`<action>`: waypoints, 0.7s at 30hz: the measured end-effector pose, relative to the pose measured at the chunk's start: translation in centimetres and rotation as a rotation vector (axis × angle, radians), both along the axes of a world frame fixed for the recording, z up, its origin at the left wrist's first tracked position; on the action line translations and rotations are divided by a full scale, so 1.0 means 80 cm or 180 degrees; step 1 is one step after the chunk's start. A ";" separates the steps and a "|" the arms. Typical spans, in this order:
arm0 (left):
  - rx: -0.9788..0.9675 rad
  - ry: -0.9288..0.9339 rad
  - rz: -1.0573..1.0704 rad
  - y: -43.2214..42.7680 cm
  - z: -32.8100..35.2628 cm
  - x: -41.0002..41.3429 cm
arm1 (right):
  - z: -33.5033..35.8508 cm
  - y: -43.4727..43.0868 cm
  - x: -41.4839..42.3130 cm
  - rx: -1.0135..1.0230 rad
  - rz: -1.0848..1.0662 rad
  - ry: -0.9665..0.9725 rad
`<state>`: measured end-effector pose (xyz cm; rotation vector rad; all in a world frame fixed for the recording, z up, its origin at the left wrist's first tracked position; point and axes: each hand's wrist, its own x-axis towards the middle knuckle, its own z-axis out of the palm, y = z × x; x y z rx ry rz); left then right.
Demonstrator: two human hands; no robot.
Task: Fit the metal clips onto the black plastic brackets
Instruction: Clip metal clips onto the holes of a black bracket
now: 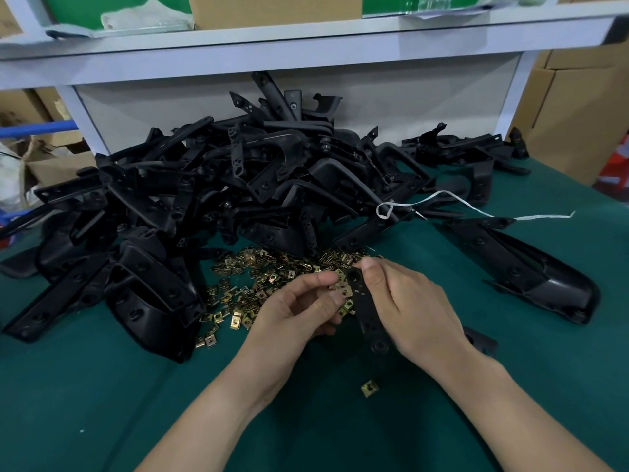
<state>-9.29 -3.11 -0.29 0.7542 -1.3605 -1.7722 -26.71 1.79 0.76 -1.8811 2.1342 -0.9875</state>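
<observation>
My right hand (405,308) grips a long black plastic bracket (366,311) and holds it upright over the green table, thumb near its top hole. My left hand (299,308) pinches a brass-coloured metal clip (342,287) against the bracket's left edge, near the top. Behind the hands lies a loose heap of metal clips (265,277). One single clip (370,388) lies on the table below the bracket.
A big pile of black brackets (221,185) fills the back of the green table (102,386). One large bracket (531,270) lies apart at the right, with a white string (476,207) above it. A white shelf (306,39) with cardboard boxes runs overhead.
</observation>
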 end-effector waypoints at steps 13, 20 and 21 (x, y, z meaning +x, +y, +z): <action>0.0078 -0.0022 0.0003 0.002 0.003 0.001 | 0.001 0.002 0.001 -0.0066 0.0020 0.0022; 0.0564 0.0320 -0.0329 0.000 0.005 0.000 | 0.002 0.003 0.002 -0.0085 0.0019 0.0029; 0.0719 0.0429 -0.0406 0.000 0.005 -0.001 | 0.003 0.003 0.003 -0.0104 0.0008 0.0013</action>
